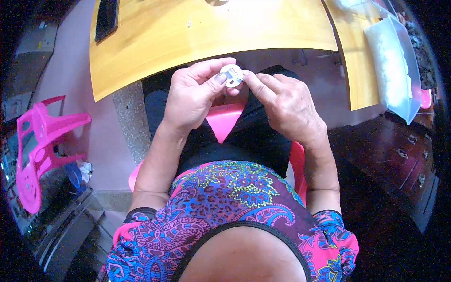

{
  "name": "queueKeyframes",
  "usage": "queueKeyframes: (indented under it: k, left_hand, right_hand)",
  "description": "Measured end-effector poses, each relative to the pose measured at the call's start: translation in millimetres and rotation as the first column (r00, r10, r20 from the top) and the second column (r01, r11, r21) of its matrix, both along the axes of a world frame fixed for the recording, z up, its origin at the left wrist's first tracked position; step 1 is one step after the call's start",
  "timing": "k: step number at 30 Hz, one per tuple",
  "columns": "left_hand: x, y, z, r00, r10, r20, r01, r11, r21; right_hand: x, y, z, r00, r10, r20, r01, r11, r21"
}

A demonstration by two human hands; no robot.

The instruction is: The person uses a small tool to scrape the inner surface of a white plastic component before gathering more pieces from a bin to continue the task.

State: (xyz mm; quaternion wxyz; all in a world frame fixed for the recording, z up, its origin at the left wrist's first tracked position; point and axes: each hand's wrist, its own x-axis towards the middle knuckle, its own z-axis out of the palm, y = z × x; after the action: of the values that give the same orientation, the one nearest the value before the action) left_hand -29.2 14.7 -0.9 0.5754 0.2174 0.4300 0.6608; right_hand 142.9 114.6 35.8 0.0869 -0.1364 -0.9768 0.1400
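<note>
A small round white plastic piece [232, 75] with cut-outs is held up just off the table's near edge, above my lap. My left hand [195, 91] pinches it from the left, thumb on its face and fingers behind. From the right, my right hand [286, 101] meets the piece's rim with the tip of the index finger. The other right fingers are curled, and the thumb is mostly hidden.
A yellow wooden table [211, 37] curves ahead, with a dark phone [106, 19] at its left and a tiny pale bit [189, 22] on top. At right stands a translucent bin [411, 101] holding white material. A pink plastic stool [44, 141] is on the left.
</note>
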Motion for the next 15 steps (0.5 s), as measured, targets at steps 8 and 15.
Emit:
queueKeyframes:
  k: [8, 15]
  left_hand:
    - [-0.6, -1.0, 0.8, 0.998, -0.019, 0.053, 0.019, 1.0, 0.011]
    - [9.4, -1.1, 0.4, 0.962, 0.062, -0.266, -0.067, 0.998, -0.009]
  right_hand:
    - [-0.9, -0.4, -5.5, 0.998, 0.03, -0.054, -0.025, 0.995, 0.097]
    - [-1.4, -1.9, -10.5, 0.997, -0.024, -0.068, 0.026, 0.999, 0.039]
